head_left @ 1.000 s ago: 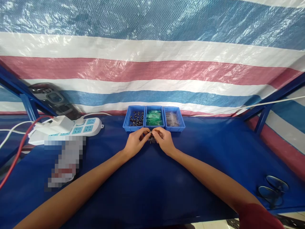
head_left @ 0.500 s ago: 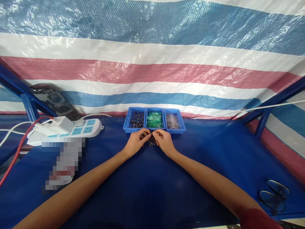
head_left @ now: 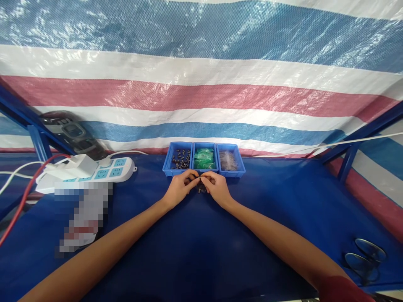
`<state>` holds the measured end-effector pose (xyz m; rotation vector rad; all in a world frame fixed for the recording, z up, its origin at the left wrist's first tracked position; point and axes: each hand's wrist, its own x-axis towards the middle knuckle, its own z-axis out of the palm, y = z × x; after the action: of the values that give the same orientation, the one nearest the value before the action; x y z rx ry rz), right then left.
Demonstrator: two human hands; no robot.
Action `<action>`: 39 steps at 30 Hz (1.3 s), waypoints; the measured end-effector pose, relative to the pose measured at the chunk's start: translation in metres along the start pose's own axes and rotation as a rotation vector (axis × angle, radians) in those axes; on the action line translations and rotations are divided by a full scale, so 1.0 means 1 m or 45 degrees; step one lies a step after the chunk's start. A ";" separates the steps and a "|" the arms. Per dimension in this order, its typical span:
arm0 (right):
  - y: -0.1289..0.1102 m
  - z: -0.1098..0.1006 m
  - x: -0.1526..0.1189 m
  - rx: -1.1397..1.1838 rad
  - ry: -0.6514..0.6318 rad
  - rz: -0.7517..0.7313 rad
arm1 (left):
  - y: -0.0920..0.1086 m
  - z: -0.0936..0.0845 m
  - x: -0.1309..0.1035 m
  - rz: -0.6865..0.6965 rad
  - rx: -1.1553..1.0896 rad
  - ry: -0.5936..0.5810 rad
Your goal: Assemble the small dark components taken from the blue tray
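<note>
My left hand (head_left: pixel 181 186) and my right hand (head_left: pixel 215 187) meet in front of the blue bins, fingertips pinched close together. Whatever small part lies between the fingertips is too small and covered to name. Just below them, several small dark metal pieces (head_left: pixel 200 190) lie in a heap on the blue tabletop, partly hidden by the fingers. Behind my left hand stands a blue bin (head_left: pixel 168 167) holding small dark screw-like pieces. The middle bin (head_left: pixel 204 145) contains green packets, and the right bin (head_left: pixel 241 167) contains clear plastic bags.
On the left lies a white power strip (head_left: pixel 127 170) with plugs and cables, a dark bottle-like object (head_left: pixel 74 132) behind it. A blurred-out item (head_left: pixel 86 218) lies nearer. Eyeglasses (head_left: pixel 365 260) rest at the right. A striped tarp (head_left: pixel 201 96) hangs behind the table.
My right fingertips have shifted slightly left, closing in on my left fingertips above the heap. The bins and the other things stay in place.
</note>
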<state>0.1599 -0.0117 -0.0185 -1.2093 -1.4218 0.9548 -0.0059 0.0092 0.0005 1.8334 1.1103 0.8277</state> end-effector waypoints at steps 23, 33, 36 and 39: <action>0.000 0.000 -0.002 0.015 -0.051 -0.007 | 0.002 0.001 -0.001 0.045 -0.008 0.020; -0.004 0.000 -0.003 0.113 -0.052 -0.015 | 0.001 0.000 -0.002 0.107 0.056 0.032; -0.003 -0.001 -0.003 0.083 -0.058 -0.027 | 0.001 0.000 -0.003 0.121 0.081 0.033; -0.004 -0.003 -0.004 0.051 -0.049 -0.043 | 0.002 0.000 -0.003 0.124 0.109 0.035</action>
<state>0.1619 -0.0164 -0.0146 -1.1399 -1.4424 0.9835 -0.0059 0.0061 0.0018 1.9654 1.0959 0.8759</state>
